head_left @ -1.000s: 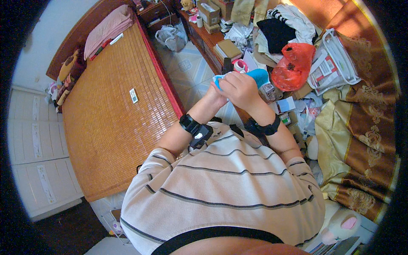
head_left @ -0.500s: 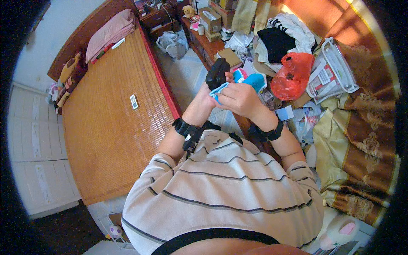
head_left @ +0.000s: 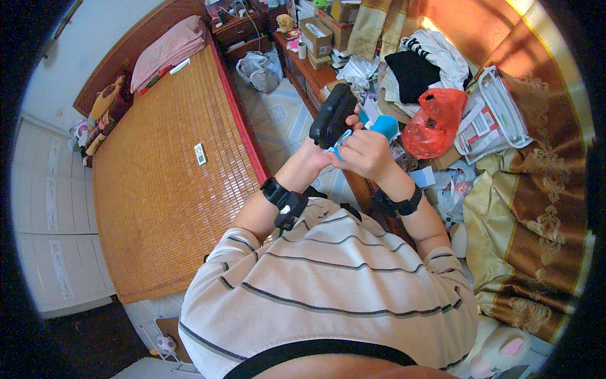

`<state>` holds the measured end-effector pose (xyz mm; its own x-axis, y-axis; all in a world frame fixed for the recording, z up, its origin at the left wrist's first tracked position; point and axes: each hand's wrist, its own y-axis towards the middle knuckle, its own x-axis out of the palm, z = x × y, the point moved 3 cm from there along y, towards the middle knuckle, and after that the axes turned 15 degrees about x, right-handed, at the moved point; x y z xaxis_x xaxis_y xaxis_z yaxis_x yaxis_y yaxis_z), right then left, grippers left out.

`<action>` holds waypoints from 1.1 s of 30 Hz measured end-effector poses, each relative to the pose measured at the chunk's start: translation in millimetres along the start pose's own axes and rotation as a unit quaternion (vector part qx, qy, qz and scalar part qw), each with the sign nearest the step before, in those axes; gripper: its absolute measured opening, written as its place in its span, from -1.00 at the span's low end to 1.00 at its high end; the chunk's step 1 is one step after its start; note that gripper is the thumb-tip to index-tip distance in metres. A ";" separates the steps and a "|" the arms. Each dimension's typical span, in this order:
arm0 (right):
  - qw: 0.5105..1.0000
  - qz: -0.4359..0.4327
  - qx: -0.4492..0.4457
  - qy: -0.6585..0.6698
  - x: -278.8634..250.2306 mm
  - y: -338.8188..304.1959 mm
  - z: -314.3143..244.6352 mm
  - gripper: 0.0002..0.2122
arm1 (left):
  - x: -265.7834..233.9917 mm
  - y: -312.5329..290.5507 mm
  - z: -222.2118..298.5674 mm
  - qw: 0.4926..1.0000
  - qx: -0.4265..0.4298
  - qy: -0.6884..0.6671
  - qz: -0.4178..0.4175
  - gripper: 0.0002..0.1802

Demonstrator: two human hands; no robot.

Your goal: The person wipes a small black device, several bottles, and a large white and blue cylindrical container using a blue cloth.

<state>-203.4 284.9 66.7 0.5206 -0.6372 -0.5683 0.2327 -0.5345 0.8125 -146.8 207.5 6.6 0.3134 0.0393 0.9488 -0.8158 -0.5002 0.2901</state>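
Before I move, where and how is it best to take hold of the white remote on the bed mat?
Probably take the white remote across its middle, pinching its two long edges, from above and from its right, the side where the left grip is. It is long, narrow and lies flat on the bed mat, with both long edges exposed.

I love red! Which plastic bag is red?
The red bag to the right of the right hand; the others, like the bag on the floor, look whitish or clear.
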 end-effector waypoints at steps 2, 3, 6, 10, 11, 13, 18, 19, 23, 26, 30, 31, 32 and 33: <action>0.999 0.006 0.052 0.003 1.9 -5.5 9.1 -0.82 | 7.4 -1.6 0.1 0.996 0.027 0.077 -0.032 -0.69; 0.999 0.006 0.052 0.004 3.7 -6.3 11.2 -0.82 | 11.4 -2.7 -1.4 0.992 0.043 0.108 -0.040 -0.67; 0.986 0.059 0.130 0.090 2.9 -7.4 18.1 -0.82 | 22.4 -3.3 -6.8 0.971 0.084 0.222 -0.023 -0.63; 0.958 0.030 0.247 0.140 4.9 -15.9 24.4 -0.81 | 28.6 -3.8 -12.5 0.947 0.060 0.315 -0.022 -0.59; 0.942 0.031 0.289 0.169 5.0 -17.3 27.0 -0.80 | 31.3 -4.7 -13.8 0.947 0.059 0.316 -0.022 -0.59; 0.923 0.038 0.335 0.183 5.7 -20.2 29.5 -0.80 | 34.5 -6.9 -12.5 0.918 0.073 0.389 -0.009 -0.58; 0.824 0.156 0.471 0.273 5.0 -15.7 41.5 -0.78 | 38.4 -14.9 -16.5 0.973 0.002 0.224 -0.056 -0.57; 0.824 0.155 0.471 0.274 5.5 -15.0 45.1 -0.78 | 36.0 -16.2 -14.3 0.937 0.060 0.344 0.022 -0.56; 0.708 0.162 0.543 0.422 6.6 -17.4 54.1 -0.75 | 13.6 -15.6 -8.7 0.899 0.091 0.420 0.087 -0.58; 0.707 0.166 0.565 0.391 1.4 -19.6 56.4 -0.76 | 3.6 -21.1 -3.8 0.870 0.076 0.467 0.141 -0.62; 0.750 0.034 0.546 0.372 9.6 -36.5 59.6 -0.82 | -5.0 -29.6 4.4 0.836 0.097 0.509 0.181 -0.65; 0.748 0.035 0.548 0.373 13.4 -44.3 59.9 -0.82 | -12.6 -33.7 12.1 0.817 0.108 0.524 0.213 -0.66; 0.756 -0.027 0.546 0.360 21.2 -54.0 58.2 -0.82 | -17.4 -37.7 17.4 0.798 0.118 0.538 0.245 -0.68; 0.761 -0.089 0.542 0.347 28.1 -63.0 54.9 -0.83 | -20.1 -40.7 19.1 0.798 0.114 0.538 0.247 -0.68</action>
<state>-248.5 270.2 -7.6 0.9556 -0.2563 -0.1454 -0.2679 -0.9612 -0.0660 -110.6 210.6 -26.6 -0.7181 0.4470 0.5334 -0.5622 -0.8243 -0.0661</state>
